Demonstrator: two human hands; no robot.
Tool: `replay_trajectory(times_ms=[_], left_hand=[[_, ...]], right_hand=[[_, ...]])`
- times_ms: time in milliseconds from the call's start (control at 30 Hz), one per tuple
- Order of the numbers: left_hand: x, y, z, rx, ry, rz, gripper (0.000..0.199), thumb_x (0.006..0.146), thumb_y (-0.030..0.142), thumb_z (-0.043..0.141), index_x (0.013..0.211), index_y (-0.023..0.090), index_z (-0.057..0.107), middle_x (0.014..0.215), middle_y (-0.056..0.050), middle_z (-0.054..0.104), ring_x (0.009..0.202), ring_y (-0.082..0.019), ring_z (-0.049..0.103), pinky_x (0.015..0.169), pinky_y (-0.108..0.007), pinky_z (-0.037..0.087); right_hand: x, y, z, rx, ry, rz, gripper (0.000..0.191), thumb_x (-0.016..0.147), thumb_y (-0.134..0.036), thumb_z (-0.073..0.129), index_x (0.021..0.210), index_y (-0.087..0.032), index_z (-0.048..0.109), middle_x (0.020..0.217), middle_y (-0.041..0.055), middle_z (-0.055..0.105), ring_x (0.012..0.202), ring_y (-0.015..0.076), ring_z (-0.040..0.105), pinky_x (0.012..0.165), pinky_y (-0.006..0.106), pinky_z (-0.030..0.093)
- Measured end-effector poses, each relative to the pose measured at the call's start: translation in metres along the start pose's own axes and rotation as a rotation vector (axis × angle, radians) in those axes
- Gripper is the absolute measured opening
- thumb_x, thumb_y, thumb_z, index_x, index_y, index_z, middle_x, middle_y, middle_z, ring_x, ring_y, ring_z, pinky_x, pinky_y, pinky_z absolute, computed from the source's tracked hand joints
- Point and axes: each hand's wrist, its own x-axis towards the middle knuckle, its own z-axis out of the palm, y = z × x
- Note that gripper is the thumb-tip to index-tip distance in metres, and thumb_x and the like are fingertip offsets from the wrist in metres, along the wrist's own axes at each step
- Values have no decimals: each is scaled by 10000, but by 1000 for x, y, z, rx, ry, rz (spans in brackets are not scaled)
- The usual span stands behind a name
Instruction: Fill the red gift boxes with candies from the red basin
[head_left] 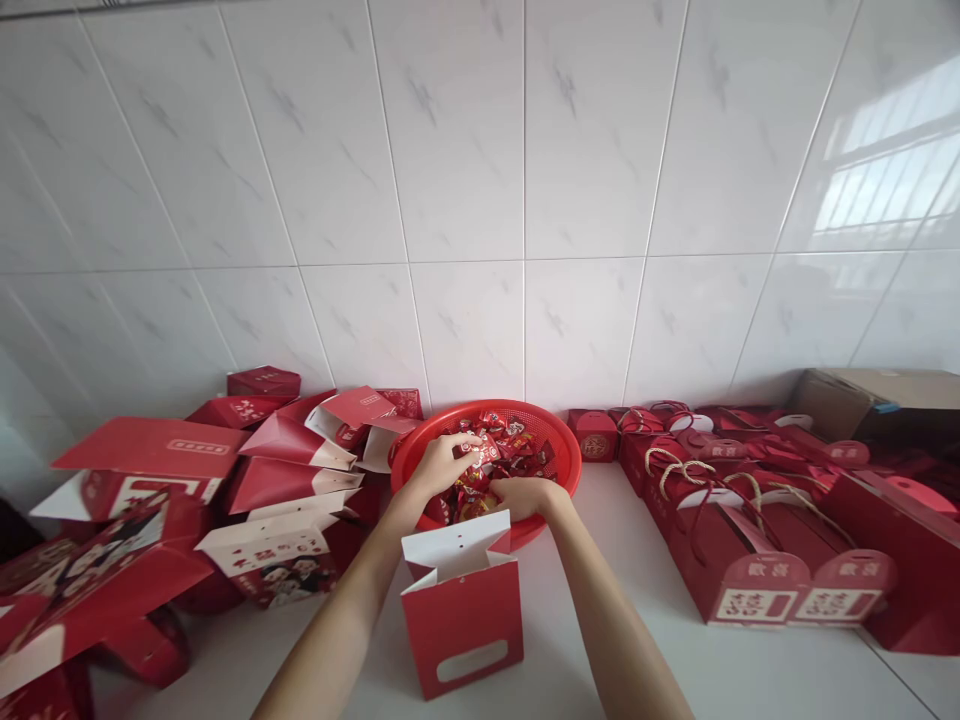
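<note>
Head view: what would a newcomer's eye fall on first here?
Probably the bright red basket of wrapped sweets at the middle, with the left hand and right hand both in it. Just in front, nearer the camera, stands an open red box. Cord-handled boxes crowd the right; open cartons pile up on the left.

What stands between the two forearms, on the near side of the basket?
An upright red box, open-topped, on the white tabletop, as the head view shows.
</note>
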Motion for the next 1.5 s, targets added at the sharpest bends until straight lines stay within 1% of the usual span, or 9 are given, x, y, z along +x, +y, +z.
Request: replay_trajectory(times_ms=[233,400,500,767,900,1067,1233,1400,1500], left_hand=[[-7,3,-5,-31,9,87,269,809,280,619,1011,227,789,1146,-42,786,1133,-257,711,1013,-363,548],[-7,0,-5,-69,1,92,255,793,280,637,988,236,794,1123,-41,792,1114,-263,719,1022,-380,546],[-7,-3,-5,-103,2,94,252,793,299,652,991,235,794,1114,-47,794,1117,-267,717,1030,-393,542],[-7,-2,-6,-222,38,91,246,792,297,676,999,219,783,1116,-61,792,1089,-258,726,984,-381,570],[-9,2,-7,-252,28,95,228,808,259,663,999,227,784,1111,-53,793,1093,-254,725,972,-372,578],[-10,4,-7,-241,21,102,229,813,252,661,1004,223,782,1108,-50,793,1086,-253,726,974,-374,578],[-8,1,-6,-215,32,108,241,798,259,668,1006,220,784,1126,-53,790,1100,-256,720,1010,-384,560],[-7,-2,-6,-203,23,107,256,804,310,659,1005,219,789,1128,-54,790,1117,-266,715,1043,-401,542],[-7,-1,-7,-202,14,101,271,799,333,662,1016,228,788,1130,-45,790,1116,-268,715,1027,-397,554]], right_hand=[[4,1,3,-17,14,-13,251,829,-317,648,723,-212,446,854,40,628,766,202,586,595,281,392],[6,3,5,-46,-9,-12,315,816,-302,659,703,-219,377,751,-3,539,672,161,502,557,272,347],[4,0,4,-58,-9,12,299,814,-297,668,718,-221,395,753,-3,540,670,162,502,560,275,355],[-1,-6,2,-35,23,72,220,773,-296,729,877,-208,556,870,28,627,742,193,593,573,262,376],[-2,-6,3,-37,54,42,295,757,-268,733,1018,-203,611,927,46,656,790,210,615,582,256,375],[-3,-6,3,-38,59,42,431,723,-194,704,1146,-209,617,990,58,674,846,227,632,579,249,378],[-2,-7,3,-58,50,48,442,739,-190,698,1172,-216,613,975,48,683,856,231,651,562,248,370],[-1,-8,3,-44,39,40,488,780,-262,719,1250,-204,602,1114,102,695,988,290,671,616,283,430],[0,-8,3,-68,41,22,489,781,-218,705,1260,-198,611,1230,133,673,1090,322,660,689,306,467]])
